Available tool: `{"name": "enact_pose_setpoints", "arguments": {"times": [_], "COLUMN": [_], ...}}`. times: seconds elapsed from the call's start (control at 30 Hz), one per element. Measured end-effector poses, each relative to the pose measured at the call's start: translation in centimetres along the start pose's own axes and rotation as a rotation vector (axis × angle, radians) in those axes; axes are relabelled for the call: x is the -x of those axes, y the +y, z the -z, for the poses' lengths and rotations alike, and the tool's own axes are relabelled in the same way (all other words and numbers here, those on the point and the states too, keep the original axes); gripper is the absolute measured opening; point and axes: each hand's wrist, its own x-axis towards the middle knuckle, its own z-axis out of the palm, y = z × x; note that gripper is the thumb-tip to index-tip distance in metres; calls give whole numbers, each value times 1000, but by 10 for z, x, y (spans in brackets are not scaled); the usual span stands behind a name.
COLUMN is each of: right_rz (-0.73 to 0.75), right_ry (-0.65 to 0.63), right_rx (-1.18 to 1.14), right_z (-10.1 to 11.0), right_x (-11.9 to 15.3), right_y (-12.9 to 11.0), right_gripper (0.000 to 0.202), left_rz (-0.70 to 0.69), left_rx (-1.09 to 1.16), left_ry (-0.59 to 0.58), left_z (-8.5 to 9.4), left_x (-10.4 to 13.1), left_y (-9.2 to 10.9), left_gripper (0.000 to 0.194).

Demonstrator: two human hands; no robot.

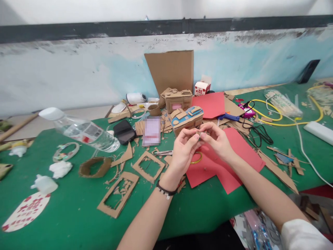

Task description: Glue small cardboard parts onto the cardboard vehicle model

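My left hand (184, 145) and my right hand (217, 140) meet over the red paper (234, 158). Thumbs and fingertips of both are pinched together around something tiny, mostly hidden and too small to name. Below them lies a pair of scissors; its yellow handle (197, 158) and blades (164, 152) show beside my left hand. Just behind my fingers stands a cardboard camera model (187, 119) with blue patches on top. A second cardboard camera (179, 100) stands farther back.
Cardboard frames (118, 194) and scraps lie on the green table (78, 215). At left are a water bottle (83, 130), a cardboard ring (94, 167) and a black case (125, 132). A blue glue gun (229, 117) and a yellow cable (286, 123) lie at right. A cardboard sheet (173, 71) leans against the wall.
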Motion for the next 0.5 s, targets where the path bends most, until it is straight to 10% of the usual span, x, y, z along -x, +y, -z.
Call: {"name": "enact_pose_setpoints", "arguments": {"times": [0.5], "right_rz": [11], "right_ry": [-28], "right_rx": [58], "right_z": [0], "right_x": [2], "right_y": [1], "right_gripper": [32], "left_rz": [-12], "left_rx": [-6], "left_ry": [-36], "left_z": [2], "left_x": [-1], "left_y": [0], "left_gripper": [46]}}
